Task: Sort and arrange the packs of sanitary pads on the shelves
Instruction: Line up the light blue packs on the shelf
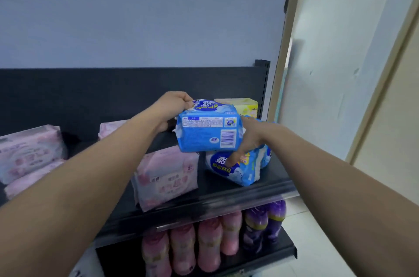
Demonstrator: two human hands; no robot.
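A blue pack of sanitary pads (207, 130) is held above the top shelf (226, 195), barcode side toward me. My left hand (172, 106) grips its upper left end. My right hand (248, 140) holds its right side, fingers reaching down onto another blue pack (235, 171) lying on the shelf below. A yellow pack (246, 105) stands behind at the back right. Pink packs sit at the centre (167, 176) and at the left (29, 152), and one more pink pack (111, 128) lies behind my left forearm.
The shelf has a black back panel (90, 95) and a slotted upright (263, 86) at its right end. On the lower shelf stand pink bottles (204, 245) and purple bottles (265, 222). A wall and doorframe (292, 49) lie to the right.
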